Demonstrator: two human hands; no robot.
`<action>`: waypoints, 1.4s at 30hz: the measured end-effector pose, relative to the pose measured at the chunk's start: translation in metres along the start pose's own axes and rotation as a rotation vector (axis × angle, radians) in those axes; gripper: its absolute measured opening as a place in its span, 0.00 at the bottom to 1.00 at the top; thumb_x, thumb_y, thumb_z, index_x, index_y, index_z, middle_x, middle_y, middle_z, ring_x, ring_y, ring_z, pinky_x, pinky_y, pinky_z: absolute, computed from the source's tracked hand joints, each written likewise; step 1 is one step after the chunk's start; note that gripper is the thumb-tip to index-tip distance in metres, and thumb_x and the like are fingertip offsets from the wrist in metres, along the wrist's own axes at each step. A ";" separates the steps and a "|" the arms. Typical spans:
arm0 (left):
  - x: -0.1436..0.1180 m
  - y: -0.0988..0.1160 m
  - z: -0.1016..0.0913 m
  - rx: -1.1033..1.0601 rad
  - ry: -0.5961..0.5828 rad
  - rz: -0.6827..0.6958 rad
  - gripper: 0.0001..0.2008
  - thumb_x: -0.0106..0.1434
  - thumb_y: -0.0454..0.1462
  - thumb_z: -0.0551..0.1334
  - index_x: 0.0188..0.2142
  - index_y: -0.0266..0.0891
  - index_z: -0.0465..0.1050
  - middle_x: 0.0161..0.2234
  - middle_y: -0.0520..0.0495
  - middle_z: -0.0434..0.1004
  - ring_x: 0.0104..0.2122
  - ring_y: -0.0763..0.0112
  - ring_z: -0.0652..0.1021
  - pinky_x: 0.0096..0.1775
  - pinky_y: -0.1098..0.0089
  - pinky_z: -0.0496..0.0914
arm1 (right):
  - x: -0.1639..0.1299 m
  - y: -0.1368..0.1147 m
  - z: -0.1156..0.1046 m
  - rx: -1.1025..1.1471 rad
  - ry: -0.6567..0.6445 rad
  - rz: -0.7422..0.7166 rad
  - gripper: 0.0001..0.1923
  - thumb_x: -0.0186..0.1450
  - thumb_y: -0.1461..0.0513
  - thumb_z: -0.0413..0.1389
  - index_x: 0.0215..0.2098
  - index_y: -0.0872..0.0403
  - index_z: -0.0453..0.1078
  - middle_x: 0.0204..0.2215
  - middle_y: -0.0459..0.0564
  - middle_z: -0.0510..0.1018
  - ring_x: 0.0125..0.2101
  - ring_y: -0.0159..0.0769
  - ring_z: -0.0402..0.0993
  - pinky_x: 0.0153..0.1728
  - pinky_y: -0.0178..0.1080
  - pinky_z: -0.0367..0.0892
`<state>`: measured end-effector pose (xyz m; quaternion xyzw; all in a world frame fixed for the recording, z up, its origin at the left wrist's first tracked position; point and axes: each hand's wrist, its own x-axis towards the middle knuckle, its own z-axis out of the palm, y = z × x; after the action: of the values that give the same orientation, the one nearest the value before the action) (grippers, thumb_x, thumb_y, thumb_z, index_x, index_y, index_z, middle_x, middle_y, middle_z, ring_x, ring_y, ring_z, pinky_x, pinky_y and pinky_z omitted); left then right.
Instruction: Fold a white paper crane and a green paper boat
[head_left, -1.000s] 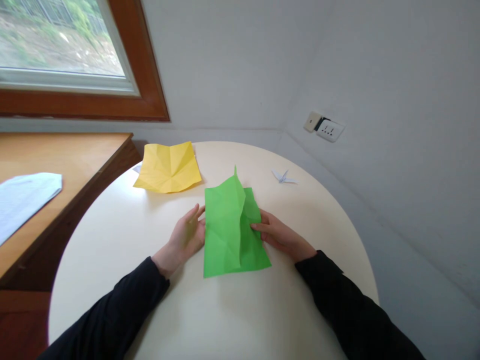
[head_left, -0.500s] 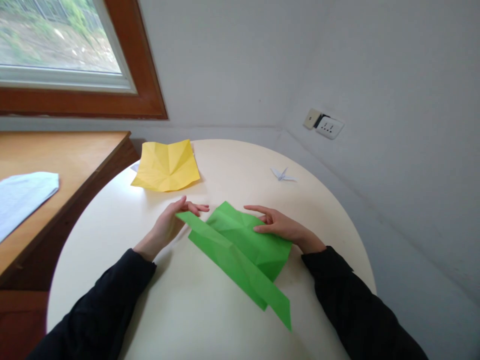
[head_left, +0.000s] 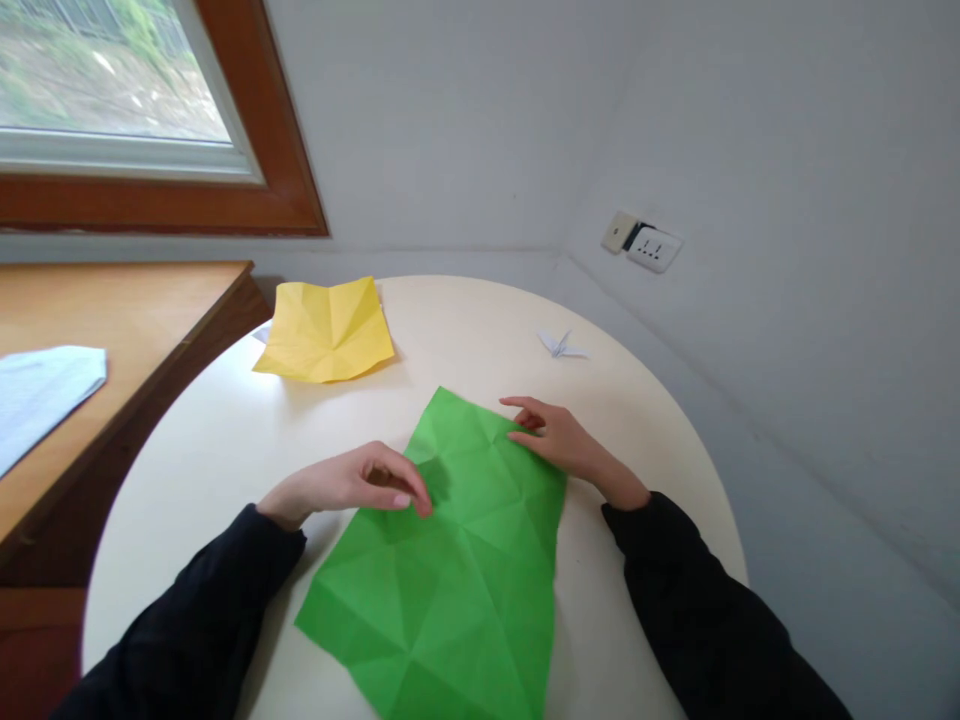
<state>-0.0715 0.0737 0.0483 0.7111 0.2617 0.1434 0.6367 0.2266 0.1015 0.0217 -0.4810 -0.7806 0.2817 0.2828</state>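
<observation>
Left hand [head_left: 352, 485] curled, fingertips on green paper [head_left: 442, 570], right hand [head_left: 559, 440] loosely open, touching it

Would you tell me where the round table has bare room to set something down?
Bare patches: between the yellow paper and the left hand; between that sheet and the small paper crane. Crowded: the near middle, where the green paper and right hand lie.

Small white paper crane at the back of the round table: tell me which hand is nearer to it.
Right. The right hand rests on the green creased paper sheet's far right edge, just in front of the small white paper crane. The left hand presses the sheet's left side, farther away.
</observation>
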 end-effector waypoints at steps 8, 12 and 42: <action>0.012 -0.007 0.016 0.291 0.226 0.099 0.13 0.58 0.38 0.62 0.43 0.45 0.77 0.50 0.43 0.75 0.52 0.59 0.73 0.60 0.56 0.53 | -0.004 -0.017 0.006 -0.244 0.424 -0.349 0.16 0.63 0.66 0.50 0.48 0.51 0.67 0.42 0.53 0.77 0.44 0.42 0.72 0.46 0.49 0.68; 0.012 -0.017 0.012 0.417 0.352 0.035 0.15 0.58 0.37 0.61 0.46 0.46 0.75 0.54 0.44 0.70 0.56 0.58 0.68 0.62 0.54 0.47 | -0.010 -0.031 0.012 -0.212 0.286 -0.420 0.16 0.63 0.69 0.47 0.45 0.51 0.69 0.35 0.51 0.78 0.37 0.39 0.74 0.39 0.44 0.71; -0.046 -0.048 -0.030 0.817 0.313 -0.092 0.18 0.65 0.41 0.52 0.52 0.45 0.70 0.65 0.44 0.50 0.64 0.55 0.52 0.60 0.50 0.49 | -0.012 -0.015 -0.013 -0.043 -0.579 -0.137 0.39 0.58 0.56 0.59 0.64 0.51 0.50 0.66 0.55 0.48 0.65 0.45 0.42 0.62 0.50 0.40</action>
<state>-0.1344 0.0761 0.0121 0.8618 0.4215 0.1055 0.2617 0.2318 0.0867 0.0393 -0.3328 -0.8653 0.3707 0.0563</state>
